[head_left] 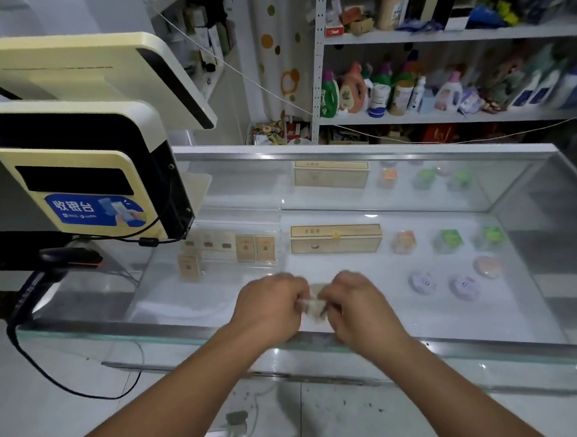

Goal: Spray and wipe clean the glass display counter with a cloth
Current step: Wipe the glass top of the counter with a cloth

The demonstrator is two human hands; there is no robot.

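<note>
Seemingly being bunched for wiping: small pale cloth (315, 304), pinched between left hand (270, 305) and right hand (359, 307), both grips closed on it, just above glass display surface (443, 312) near front edge. No spray bottle visible; next, probably pressing cloth flat.
</note>
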